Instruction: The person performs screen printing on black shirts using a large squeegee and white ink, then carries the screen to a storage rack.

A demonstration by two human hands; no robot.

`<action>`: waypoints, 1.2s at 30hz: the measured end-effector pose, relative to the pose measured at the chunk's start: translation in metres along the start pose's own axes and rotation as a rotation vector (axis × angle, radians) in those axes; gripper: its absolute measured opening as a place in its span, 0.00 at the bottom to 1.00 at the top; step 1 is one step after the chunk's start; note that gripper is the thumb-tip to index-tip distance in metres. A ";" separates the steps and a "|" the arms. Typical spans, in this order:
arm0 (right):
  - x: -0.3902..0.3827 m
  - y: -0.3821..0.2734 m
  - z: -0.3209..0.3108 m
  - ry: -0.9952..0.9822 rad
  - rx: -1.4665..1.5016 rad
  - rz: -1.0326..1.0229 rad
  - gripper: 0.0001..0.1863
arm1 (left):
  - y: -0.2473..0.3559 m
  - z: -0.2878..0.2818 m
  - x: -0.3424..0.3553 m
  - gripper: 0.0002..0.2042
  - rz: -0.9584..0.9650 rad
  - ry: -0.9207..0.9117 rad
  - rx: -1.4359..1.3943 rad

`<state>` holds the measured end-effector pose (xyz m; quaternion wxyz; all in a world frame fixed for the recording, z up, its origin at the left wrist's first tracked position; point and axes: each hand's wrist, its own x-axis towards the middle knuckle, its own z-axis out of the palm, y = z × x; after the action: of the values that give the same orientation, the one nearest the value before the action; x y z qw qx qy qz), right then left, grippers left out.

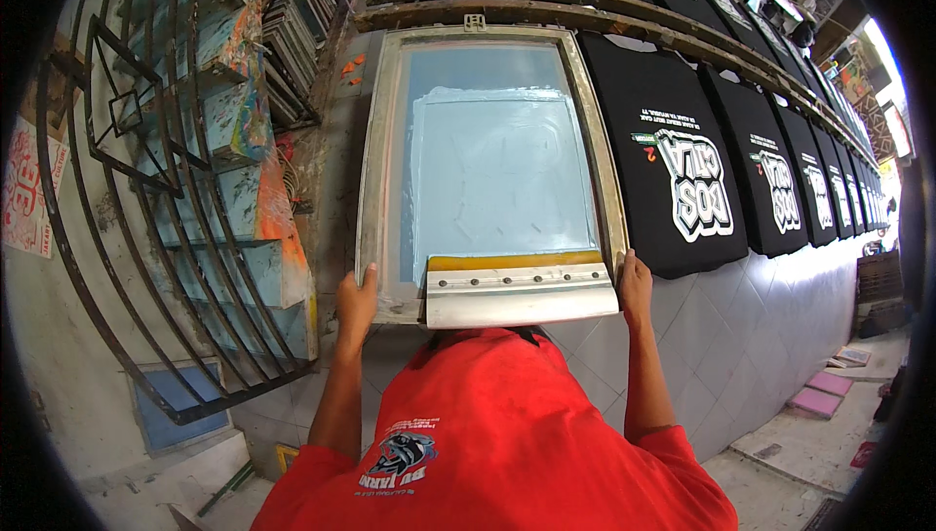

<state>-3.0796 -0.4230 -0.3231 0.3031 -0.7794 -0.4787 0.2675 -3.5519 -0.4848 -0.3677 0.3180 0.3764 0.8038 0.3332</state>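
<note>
Along the left side curve dark metal bars (244,393), with paint-splashed shelves (283,238) behind them. Next to these, a batch of leaning frames (292,63) fills the upper left. The left forearm reaches forward out of a red sleeve, nearly straight in line with its wrist, and the left hand (357,302) grasps the near left corner of a screen frame (375,170); its thumb points forward along the rail, while its other fingers are mostly hidden. The frame lies directly ahead of the person's red shirt (507,414), between both hands, its pale blue mesh facing up. Across its near end rests a wide squeegee (522,292) with a yellow blade and metal holder. Just beyond the squeegee's right end, the right hand (636,287) grips the opposite rail, fingers partly hidden, its forearm likewise stretched forward. Farther right, black printed shirts (634,190) lie in a receding row.
</note>
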 end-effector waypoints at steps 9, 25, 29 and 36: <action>0.004 0.009 0.012 0.004 0.088 0.017 0.28 | -0.012 0.012 0.002 0.24 0.007 -0.021 -0.039; -0.007 0.036 -0.010 -0.262 0.401 -0.010 0.24 | -0.130 0.023 0.005 0.30 -0.219 0.032 -0.638; -0.012 0.047 0.006 -0.187 0.510 0.007 0.23 | -0.063 0.031 -0.005 0.31 -0.317 0.044 -0.795; -0.009 0.055 0.008 -0.132 0.512 -0.030 0.23 | -0.039 0.025 -0.012 0.27 -0.239 0.059 -0.654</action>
<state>-3.0568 -0.4493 -0.3671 0.4623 -0.6510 -0.4256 0.4258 -3.5424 -0.5067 -0.4090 0.4352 0.1478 0.7017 0.5444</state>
